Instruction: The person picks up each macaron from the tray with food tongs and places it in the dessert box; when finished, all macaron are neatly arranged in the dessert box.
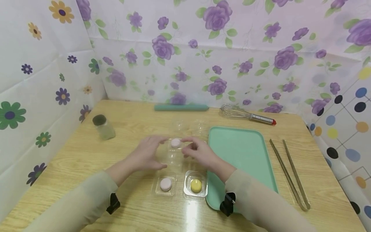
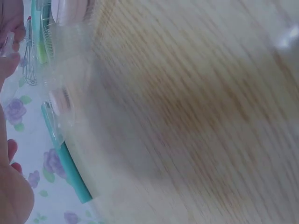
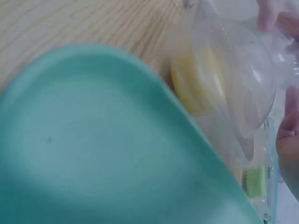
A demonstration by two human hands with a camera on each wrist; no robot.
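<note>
Between my two hands is a clear plastic box with a pink macaron. My left hand curves along its left side, index finger and thumb spread apart at its edges. On its right my right hand has curled fingers and pinches the clear plastic. Nearer to me stands a second clear box with a pink macaron. Beside it a clear box holds a yellow macaron, its domed lid blurred in the right wrist view. Glare hides much of the clear plastic.
A green tray lies to the right, under my right forearm. Tongs are beyond it. A whisk and a teal rolling pin lie at the back, near clear containers. A jar stands at the left.
</note>
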